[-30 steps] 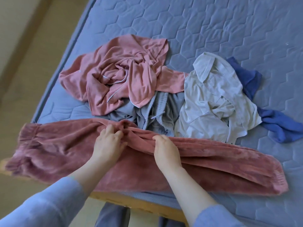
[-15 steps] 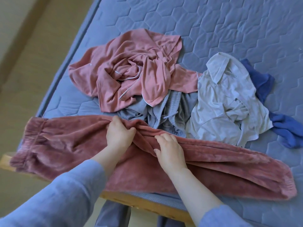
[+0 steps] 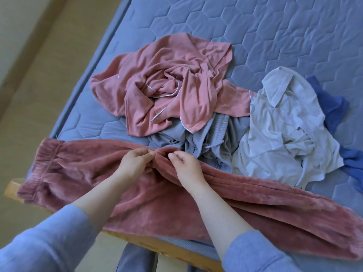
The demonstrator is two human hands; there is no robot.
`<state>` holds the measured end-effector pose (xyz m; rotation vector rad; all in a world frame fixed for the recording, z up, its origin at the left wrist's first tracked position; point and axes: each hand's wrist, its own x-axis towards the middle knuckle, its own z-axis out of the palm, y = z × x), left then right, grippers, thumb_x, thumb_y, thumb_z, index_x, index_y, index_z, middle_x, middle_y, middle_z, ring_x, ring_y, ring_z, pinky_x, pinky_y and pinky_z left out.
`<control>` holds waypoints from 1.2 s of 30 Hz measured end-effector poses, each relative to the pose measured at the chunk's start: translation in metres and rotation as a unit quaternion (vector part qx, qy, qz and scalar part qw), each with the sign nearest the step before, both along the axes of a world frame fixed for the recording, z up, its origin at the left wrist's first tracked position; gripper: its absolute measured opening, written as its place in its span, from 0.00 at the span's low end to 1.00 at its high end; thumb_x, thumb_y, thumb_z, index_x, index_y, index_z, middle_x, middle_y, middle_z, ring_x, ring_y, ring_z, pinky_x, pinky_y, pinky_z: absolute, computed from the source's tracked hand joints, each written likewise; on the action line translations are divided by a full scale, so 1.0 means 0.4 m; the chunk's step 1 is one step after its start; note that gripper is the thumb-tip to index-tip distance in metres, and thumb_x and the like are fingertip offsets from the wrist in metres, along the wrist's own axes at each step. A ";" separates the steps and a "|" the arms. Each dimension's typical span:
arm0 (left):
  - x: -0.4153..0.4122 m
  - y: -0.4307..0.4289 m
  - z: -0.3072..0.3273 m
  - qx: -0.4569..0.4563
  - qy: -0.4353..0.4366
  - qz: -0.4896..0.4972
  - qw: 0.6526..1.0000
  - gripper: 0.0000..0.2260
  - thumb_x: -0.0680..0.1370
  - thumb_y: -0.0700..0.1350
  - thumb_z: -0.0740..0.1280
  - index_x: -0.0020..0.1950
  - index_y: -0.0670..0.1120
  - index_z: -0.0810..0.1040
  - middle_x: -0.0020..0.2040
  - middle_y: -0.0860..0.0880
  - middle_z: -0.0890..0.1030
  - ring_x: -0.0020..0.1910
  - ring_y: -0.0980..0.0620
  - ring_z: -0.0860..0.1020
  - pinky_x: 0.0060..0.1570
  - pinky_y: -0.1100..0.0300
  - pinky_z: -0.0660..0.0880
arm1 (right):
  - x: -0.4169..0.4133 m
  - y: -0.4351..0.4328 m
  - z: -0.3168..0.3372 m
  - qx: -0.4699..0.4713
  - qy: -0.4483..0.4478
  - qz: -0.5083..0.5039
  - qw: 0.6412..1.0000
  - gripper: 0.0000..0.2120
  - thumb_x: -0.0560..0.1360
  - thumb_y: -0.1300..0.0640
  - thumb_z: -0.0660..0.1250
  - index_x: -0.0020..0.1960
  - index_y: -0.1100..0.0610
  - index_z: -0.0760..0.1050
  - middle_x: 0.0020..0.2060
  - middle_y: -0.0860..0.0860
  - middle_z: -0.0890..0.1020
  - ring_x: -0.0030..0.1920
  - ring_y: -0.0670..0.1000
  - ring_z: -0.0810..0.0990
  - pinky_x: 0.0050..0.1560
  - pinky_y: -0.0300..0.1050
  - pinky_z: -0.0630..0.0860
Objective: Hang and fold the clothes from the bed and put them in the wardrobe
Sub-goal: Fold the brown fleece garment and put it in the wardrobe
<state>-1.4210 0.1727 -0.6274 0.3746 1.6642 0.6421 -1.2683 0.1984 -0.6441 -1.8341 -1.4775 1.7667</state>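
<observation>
A tan floor (image 3: 29,107) lay along the left side, and a paler, blurred strip (image 3: 11,26), wall or skirting, crossed the upper left corner.

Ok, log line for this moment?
stage: trousers laid across bed edge | left hand: pinches trousers' far edge | right hand: pinches same edge | clothes pile: behind, unfolded

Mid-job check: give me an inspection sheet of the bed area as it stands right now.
Surface: blue quilted mattress; wooden frame showing at the near edge.
Job's things: trousers laid flat along the near edge; pink top, grey shorts, white shirt and blue garment heaped behind.
Clutter: nothing seen.
Grippers: left hand and right hand pinch the trousers' far edge, close together.
Cables: nothing seen.
Surroundings: beige floor left of the bed.
</observation>
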 end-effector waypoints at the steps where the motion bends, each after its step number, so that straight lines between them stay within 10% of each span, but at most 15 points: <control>1: -0.002 0.004 0.000 0.004 0.008 -0.011 1.000 0.08 0.81 0.39 0.62 0.45 0.39 0.78 0.41 0.41 0.81 0.41 0.46 0.78 0.46 0.55 0.73 | -0.011 0.010 -0.001 -0.042 0.028 -0.040 0.998 0.11 0.79 0.52 0.64 0.57 0.56 0.79 0.49 0.51 0.84 0.51 0.48 0.81 0.55 0.39 0.74; 7: -0.036 0.013 -0.011 0.072 0.239 -0.129 0.960 0.05 0.76 0.42 0.68 0.40 0.46 0.78 0.34 0.49 0.81 0.35 0.50 0.78 0.39 0.57 0.74 | -0.039 0.055 -0.022 -0.172 0.000 -0.093 0.981 0.15 0.81 0.51 0.59 0.59 0.58 0.79 0.53 0.55 0.83 0.56 0.54 0.80 0.61 0.49 0.75; 13: -0.143 -0.025 -0.041 0.098 0.391 -0.304 0.863 0.15 0.74 0.39 0.68 0.60 0.46 0.77 0.57 0.46 0.74 0.53 0.43 0.77 0.50 0.50 0.75 | -0.060 0.060 -0.008 -0.231 -0.016 -0.028 0.972 0.12 0.80 0.60 0.61 0.62 0.60 0.77 0.57 0.58 0.81 0.59 0.56 0.79 0.54 0.41 0.73; 17: -0.188 -0.034 -0.051 0.084 0.382 -0.340 0.855 0.20 0.76 0.41 0.68 0.67 0.48 0.74 0.60 0.47 0.74 0.59 0.44 0.76 0.51 0.50 0.74 | -0.072 0.052 0.011 -0.251 0.022 -0.063 0.966 0.07 0.81 0.62 0.61 0.56 0.61 0.76 0.42 0.51 0.81 0.37 0.40 0.80 0.32 0.26 0.72; 23: -0.215 0.002 -0.039 0.108 0.376 -0.377 0.840 0.10 0.77 0.45 0.68 0.58 0.50 0.80 0.51 0.48 0.76 0.51 0.45 0.78 0.46 0.53 0.74 | -0.061 0.073 0.035 -0.103 0.042 -0.171 0.979 0.03 0.76 0.64 0.68 0.45 0.57 0.77 0.43 0.57 0.83 0.41 0.48 0.79 0.49 0.43 0.76; 36: -0.286 0.012 -0.010 0.212 0.424 -0.319 0.821 0.04 0.73 0.43 0.72 0.44 0.42 0.84 0.44 0.44 0.79 0.46 0.40 0.77 0.46 0.49 0.73 | -0.061 0.182 0.047 0.129 -0.084 -0.243 0.958 0.09 0.72 0.61 0.72 0.37 0.50 0.77 0.30 0.43 0.82 0.33 0.41 0.78 0.43 0.40 0.75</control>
